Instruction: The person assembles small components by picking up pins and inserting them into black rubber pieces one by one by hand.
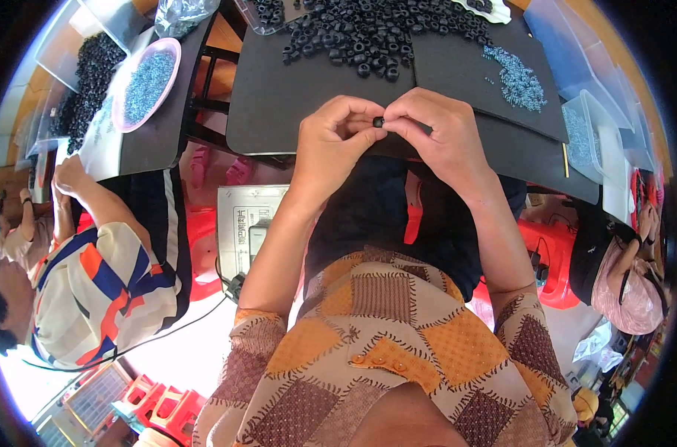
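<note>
Between my two hands, just over the near edge of the black table point(268, 112), is a small black ring-shaped part point(379, 121). My left hand point(337, 134) pinches it from the left with thumb and fingertips. From the right, the thumb and forefinger of my right hand point(435, 130) close on the same part. Fingertips hide most of it. Beyond my hands lies a wide heap of similar black parts point(353, 33). To the right of that heap, small pale-blue pieces point(519, 80) are spread on a dark board point(458, 89).
At left, a pink-rimmed bowl point(120, 115) of pale-blue pieces stands beside a heap of black parts point(93, 71). A clear bin point(588, 127) sits at the right edge. Co-workers sit on both sides; a person in a patterned shirt point(100, 287) is at left. Red stools point(551, 261) stand below.
</note>
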`<state>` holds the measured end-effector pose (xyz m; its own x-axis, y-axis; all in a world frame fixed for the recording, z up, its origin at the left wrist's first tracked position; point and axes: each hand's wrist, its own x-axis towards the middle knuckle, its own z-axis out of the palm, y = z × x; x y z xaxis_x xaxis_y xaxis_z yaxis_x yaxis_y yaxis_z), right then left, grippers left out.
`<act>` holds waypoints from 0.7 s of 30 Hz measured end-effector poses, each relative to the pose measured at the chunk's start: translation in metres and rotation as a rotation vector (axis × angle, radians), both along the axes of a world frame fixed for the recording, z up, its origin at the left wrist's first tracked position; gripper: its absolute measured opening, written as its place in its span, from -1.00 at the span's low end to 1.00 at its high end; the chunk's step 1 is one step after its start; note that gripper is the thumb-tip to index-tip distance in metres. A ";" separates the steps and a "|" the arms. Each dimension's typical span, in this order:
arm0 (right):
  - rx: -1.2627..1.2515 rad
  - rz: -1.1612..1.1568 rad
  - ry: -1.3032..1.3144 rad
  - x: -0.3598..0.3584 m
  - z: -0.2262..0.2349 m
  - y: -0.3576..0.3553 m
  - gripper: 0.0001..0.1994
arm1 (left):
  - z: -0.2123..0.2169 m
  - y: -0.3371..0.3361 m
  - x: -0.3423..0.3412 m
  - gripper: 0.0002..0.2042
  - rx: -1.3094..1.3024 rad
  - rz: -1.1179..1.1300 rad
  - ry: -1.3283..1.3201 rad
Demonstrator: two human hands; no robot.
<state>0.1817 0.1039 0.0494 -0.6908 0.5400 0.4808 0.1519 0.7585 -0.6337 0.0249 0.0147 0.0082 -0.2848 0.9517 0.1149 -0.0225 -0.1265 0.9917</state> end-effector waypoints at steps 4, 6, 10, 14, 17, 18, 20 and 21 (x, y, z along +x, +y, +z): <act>0.020 -0.015 0.034 -0.008 -0.010 0.007 -0.92 | -0.001 0.007 -0.007 -0.79 -0.032 0.072 0.286; 0.017 -0.016 0.037 -0.013 -0.017 0.007 -0.92 | -0.007 0.010 -0.010 -0.76 0.012 0.121 0.144; 0.176 -0.092 0.074 -0.014 -0.020 0.035 -0.91 | -0.010 0.011 -0.010 -0.77 0.070 0.155 0.125; 0.247 -0.217 -0.031 -0.022 -0.032 0.062 -0.90 | -0.003 0.008 -0.018 -0.78 0.050 0.179 0.265; 0.421 -0.227 -0.122 -0.029 -0.041 0.067 -0.88 | -0.007 0.009 -0.021 -0.78 0.038 0.155 0.228; 0.449 -0.252 -0.134 -0.030 -0.042 0.068 -0.87 | -0.009 0.009 -0.022 -0.78 0.035 0.137 0.134; 0.474 -0.276 -0.148 -0.032 -0.044 0.069 -0.86 | -0.008 0.008 -0.024 -0.79 0.029 0.125 0.040; 0.465 -0.259 -0.157 -0.033 -0.044 0.070 -0.84 | -0.007 0.008 -0.025 -0.79 0.027 0.111 -0.054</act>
